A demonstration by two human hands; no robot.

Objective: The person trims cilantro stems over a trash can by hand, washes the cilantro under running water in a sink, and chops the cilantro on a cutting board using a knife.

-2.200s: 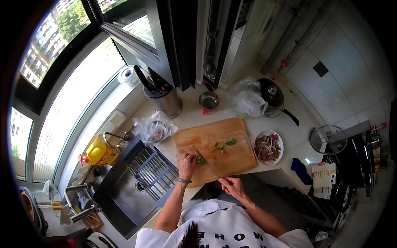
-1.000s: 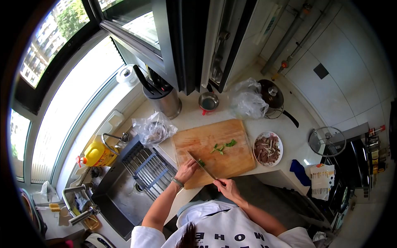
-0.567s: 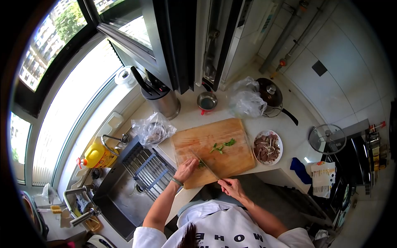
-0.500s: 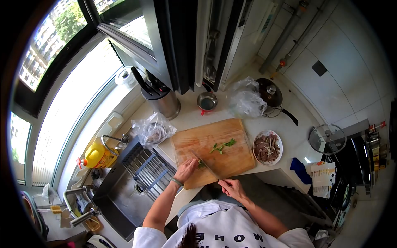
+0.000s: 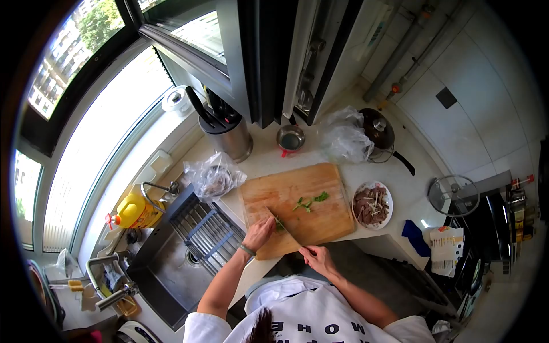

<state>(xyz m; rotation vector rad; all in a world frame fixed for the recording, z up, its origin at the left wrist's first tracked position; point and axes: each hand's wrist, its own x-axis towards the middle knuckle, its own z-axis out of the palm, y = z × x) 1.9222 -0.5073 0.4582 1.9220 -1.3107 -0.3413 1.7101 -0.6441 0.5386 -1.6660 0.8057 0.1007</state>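
Note:
My right hand (image 5: 318, 259) is closed round the handle of a kitchen knife (image 5: 284, 227), whose blade slants up and left over the wooden cutting board (image 5: 297, 177). On the left of the blade, my left hand (image 5: 260, 232) rests on the board with its fingers curled and pressed down. Beside those fingertips and the blade lies a small bit of green herb (image 5: 279, 225), partly hidden; it appears pinned under the fingers. Another leafy herb sprig (image 5: 310, 201) lies loose on the middle of the board.
A plate of sliced meat (image 5: 373, 206) stands right of the board. Behind are a knife block (image 5: 229, 140), a small metal pan (image 5: 290, 138), plastic bags (image 5: 346, 137) and a lidded pot (image 5: 378, 132). To the left are the sink (image 5: 166, 280) with its drying rack (image 5: 209, 233) and a yellow oil jug (image 5: 137, 211).
The view has shifted slightly. My right hand and the knife handle have moved a little up and left; my left hand stays beside the blade. The loose sprig lies in place.

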